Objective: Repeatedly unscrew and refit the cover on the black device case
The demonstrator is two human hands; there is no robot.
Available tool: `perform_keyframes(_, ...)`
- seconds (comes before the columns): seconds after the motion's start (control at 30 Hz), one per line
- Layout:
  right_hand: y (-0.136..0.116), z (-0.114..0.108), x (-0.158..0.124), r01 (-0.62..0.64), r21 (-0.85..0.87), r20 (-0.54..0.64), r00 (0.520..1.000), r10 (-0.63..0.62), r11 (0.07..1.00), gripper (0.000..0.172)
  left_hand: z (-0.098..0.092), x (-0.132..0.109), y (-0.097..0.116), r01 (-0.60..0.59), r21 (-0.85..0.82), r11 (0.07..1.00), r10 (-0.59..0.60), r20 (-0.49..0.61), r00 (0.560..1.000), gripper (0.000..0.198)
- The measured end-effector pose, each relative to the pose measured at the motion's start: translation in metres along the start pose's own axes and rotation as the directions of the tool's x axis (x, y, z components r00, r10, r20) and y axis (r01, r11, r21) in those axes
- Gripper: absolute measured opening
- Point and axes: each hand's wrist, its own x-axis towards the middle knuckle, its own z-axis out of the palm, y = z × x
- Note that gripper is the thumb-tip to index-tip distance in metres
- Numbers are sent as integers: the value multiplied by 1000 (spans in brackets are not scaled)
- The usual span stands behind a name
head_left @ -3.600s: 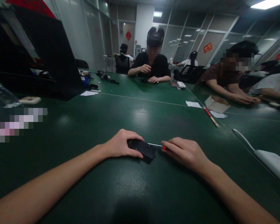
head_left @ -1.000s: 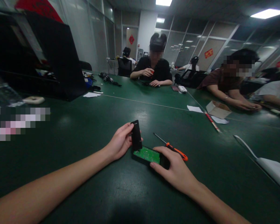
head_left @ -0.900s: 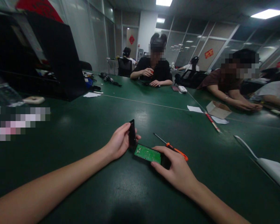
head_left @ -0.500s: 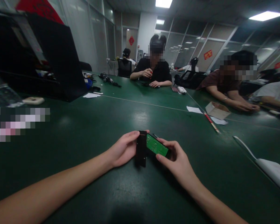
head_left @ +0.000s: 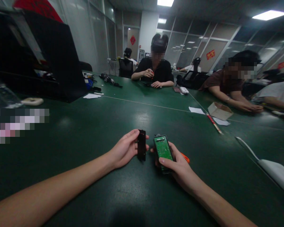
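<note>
In the head view, my left hand grips a thin black cover upright, thumb on its near face and fingers behind. A short gap to the right, my right hand is wrapped round a small black device with an exposed green circuit board. My right thumb presses on the lower part of the board. The device's far end points away from me and shows a small metal part. Something orange sticks out beyond my right hand; what it belongs to is hidden.
The green table spreads under both hands. A white power strip with its cable lies at right, near an open box and a red-and-white stick. A large black case stands at left. Several people sit around.
The black cover and the device have come apart, leaving a gap between them. My right hand has turned the device so its far end points away from me, and the orange part has come into view.
</note>
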Motion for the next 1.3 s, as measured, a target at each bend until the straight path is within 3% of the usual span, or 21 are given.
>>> perform_keyframes(0.2, -2, 3, 1, -1, -2, -10, 1000, 1, 1000, 46, 6, -4, 1, 133, -15, 991, -131, 64, 989, 17)
perform_keyframes(0.4, 1, 2, 3, 64, -14, -1, 998, -64, 998, 33, 6, -6, 1, 169, -89, 981, -149, 199, 969, 24)
perform_keyframes(0.57, 9, 1, 6, 118, -6, 7, 993, -118, 993, 47, 4, -6, 0, 162, 19, 987, -163, 177, 971, 30)
perform_keyframes(0.83, 11, 3, 7, 220, -112, 9, 975, -220, 969, 52, 6, -7, -6, 121, 116, 986, -131, 83, 988, 33)
perform_keyframes(0.97, 6, 6, 5, 206, -100, 22, 979, -205, 973, 65, 9, -7, -9, 45, 159, 986, -53, 49, 997, 33)
perform_keyframes(1.13, 3, 9, 3, 178, -30, 45, 983, -177, 984, 70, 10, -7, -12, -7, 237, 972, -4, 46, 999, 38)
perform_keyframes(1.3, 5, 8, 3, 177, -8, 45, 983, -177, 984, 72, 11, -6, -15, 1, 315, 949, -17, 48, 999, 41)
